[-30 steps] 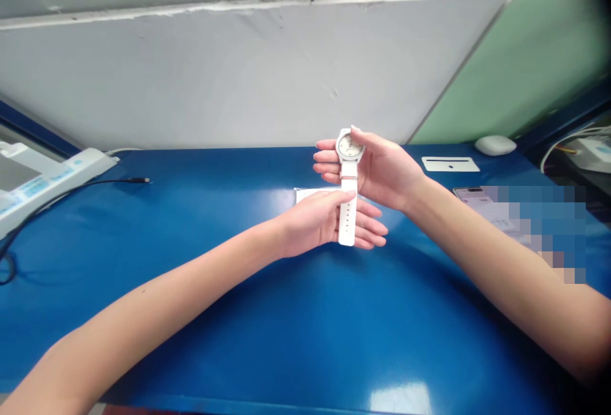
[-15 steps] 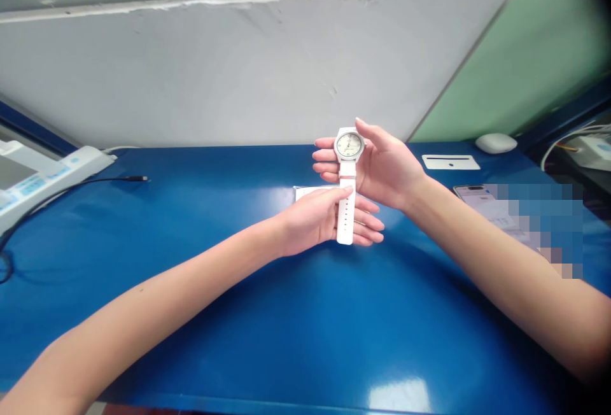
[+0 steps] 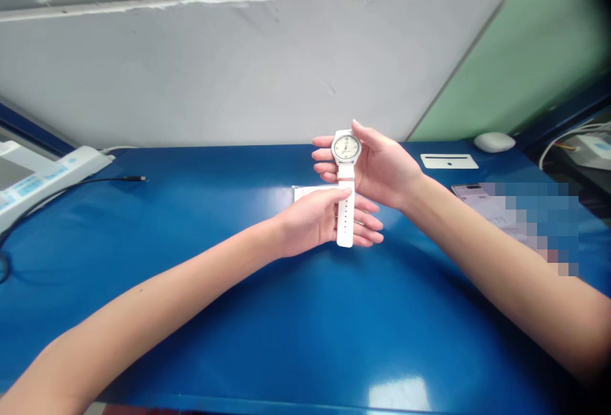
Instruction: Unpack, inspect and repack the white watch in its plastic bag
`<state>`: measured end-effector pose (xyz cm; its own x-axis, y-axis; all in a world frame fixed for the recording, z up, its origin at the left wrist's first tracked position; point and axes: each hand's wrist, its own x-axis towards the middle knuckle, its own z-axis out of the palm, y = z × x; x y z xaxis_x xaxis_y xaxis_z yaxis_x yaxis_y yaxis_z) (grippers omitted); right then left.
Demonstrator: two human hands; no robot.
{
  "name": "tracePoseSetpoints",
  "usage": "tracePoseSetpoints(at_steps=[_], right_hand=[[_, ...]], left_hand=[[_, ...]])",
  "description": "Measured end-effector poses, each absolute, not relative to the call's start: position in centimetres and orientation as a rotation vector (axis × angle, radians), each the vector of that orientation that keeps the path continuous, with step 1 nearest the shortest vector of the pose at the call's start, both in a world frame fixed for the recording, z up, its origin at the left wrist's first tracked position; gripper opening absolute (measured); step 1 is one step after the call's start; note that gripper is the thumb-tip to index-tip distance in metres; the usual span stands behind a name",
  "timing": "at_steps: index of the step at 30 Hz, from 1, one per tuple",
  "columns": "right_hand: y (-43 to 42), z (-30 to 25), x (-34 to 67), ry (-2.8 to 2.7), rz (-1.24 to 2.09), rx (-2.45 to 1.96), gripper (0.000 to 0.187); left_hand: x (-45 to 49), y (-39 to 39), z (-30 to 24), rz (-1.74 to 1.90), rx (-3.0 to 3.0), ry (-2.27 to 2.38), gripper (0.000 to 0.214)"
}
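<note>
A white wristwatch [image 3: 346, 147] with a round pale dial is held face up above the blue table, its strap hanging straight toward me. My right hand [image 3: 384, 163] cradles the watch case, with the thumb at its upper edge and the fingers stretched out beneath it. Lower down, my left hand [image 3: 317, 221] grips the strap, thumb pressed on top near the row of holes and fingers spread underneath. Partly hidden behind my left hand lies a flat white object [image 3: 303, 193], whose kind I cannot make out.
On the blue table [image 3: 267, 338], a white device [image 3: 52, 176] and a black cable [image 3: 95, 179] lie at left. At right are a white slotted plate [image 3: 449, 161], a rounded white case [image 3: 494, 142] and a phone [image 3: 482, 202], partly pixelated. A grey panel [image 3: 214, 77] stands behind.
The watch case has tilted slightly, shifting a little left and down in my right hand. Both hands keep their hold on the watch; the view has shifted very slightly.
</note>
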<state>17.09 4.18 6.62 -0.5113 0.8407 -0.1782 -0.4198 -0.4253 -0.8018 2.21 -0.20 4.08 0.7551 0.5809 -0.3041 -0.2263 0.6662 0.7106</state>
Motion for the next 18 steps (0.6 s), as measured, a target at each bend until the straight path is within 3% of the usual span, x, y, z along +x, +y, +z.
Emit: tracePoseSetpoints(at_steps=[18], right_hand=[[3.82, 6.82, 17.01, -0.888, 2.002, -0.755, 0.041]], left_hand=[[2.23, 0.05, 4.02, 0.511, 0.733, 0.552, 0.039]])
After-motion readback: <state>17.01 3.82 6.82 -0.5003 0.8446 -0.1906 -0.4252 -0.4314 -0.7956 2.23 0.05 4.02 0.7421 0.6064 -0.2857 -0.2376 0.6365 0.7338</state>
